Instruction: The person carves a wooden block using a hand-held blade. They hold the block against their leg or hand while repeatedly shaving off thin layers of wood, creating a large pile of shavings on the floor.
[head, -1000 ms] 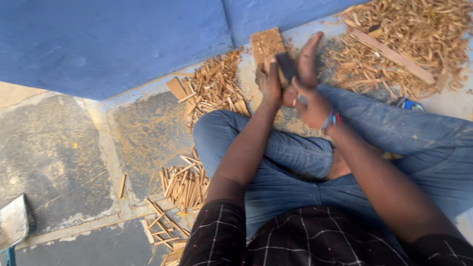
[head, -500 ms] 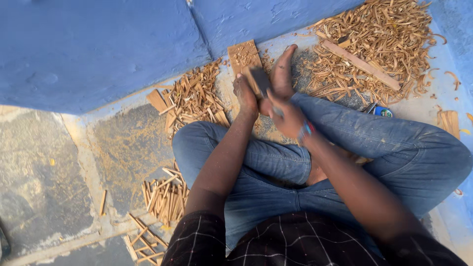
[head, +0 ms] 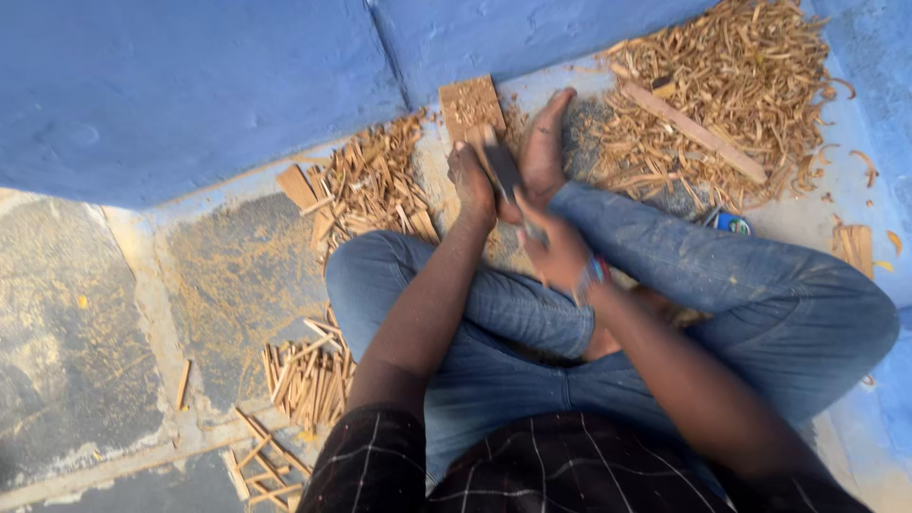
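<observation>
I sit cross-legged on the floor in blue jeans. My left hand (head: 472,185) is curled at the near end of a small wooden block (head: 467,103); whatever is inside its fingers is hidden. My right hand (head: 556,249), blurred, grips the handle of a dark flat blade (head: 502,167). The blade stands between my left hand and my bare foot (head: 541,142), over the block's near edge.
A heap of split wood sticks (head: 366,185) lies left of the block, and another bunch (head: 304,375) sits by my left knee. Curled shavings (head: 731,85) with a flat wooden slat (head: 693,131) cover the floor at the right. A blue wall (head: 190,85) stands behind.
My right hand has drawn slightly back toward me with the blade and is blurred by motion. The left hand has stayed at the block. The view has shifted a little.
</observation>
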